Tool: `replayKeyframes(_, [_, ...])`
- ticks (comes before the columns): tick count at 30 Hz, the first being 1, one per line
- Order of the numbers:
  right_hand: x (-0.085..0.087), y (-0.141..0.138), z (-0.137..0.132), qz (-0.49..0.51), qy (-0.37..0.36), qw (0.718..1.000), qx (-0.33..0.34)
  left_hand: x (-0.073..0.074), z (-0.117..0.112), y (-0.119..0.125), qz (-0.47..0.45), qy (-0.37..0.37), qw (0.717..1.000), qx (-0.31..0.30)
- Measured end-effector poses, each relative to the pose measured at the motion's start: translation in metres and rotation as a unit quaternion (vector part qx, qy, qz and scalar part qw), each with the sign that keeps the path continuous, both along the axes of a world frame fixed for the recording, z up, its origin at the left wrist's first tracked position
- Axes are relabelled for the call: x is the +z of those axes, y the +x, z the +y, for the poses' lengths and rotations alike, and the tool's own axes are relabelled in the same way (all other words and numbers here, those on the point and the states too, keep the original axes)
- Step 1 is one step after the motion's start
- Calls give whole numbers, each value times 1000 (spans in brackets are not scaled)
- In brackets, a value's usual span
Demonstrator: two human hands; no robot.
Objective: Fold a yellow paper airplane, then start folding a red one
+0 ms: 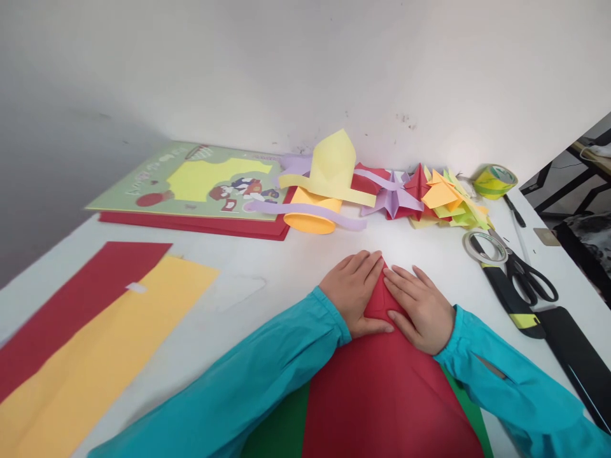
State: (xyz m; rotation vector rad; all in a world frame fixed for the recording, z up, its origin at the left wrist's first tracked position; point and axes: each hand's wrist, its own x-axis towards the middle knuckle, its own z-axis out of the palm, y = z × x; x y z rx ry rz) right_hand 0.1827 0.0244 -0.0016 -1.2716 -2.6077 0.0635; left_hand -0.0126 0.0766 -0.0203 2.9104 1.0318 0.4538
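A red paper sheet lies on the white table in front of me, folded to a point at its far end. My left hand lies flat on the left flap of that point, fingers stretched out. On the right flap rests my right hand, flat too, fingers extended. The fingertips of both hands nearly meet at the tip. Under the red sheet a green sheet shows. Both arms wear teal sleeves.
Red and orange paper strips lie at left. A green picture book on red card sits at the back left. Folded paper shapes, a tape roll, scissors and a black case line the back and right.
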Motion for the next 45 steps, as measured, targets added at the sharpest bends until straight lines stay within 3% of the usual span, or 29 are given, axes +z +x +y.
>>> replayKeyframes(36, [0, -1, -1, 29, 11, 1000, -4, 8, -4, 2, 18, -23, 1000, 11])
replayKeyframes(45, [0, -1, -2, 32, 5, 999, -8, 3, -4, 2, 3, -20, 1000, 11])
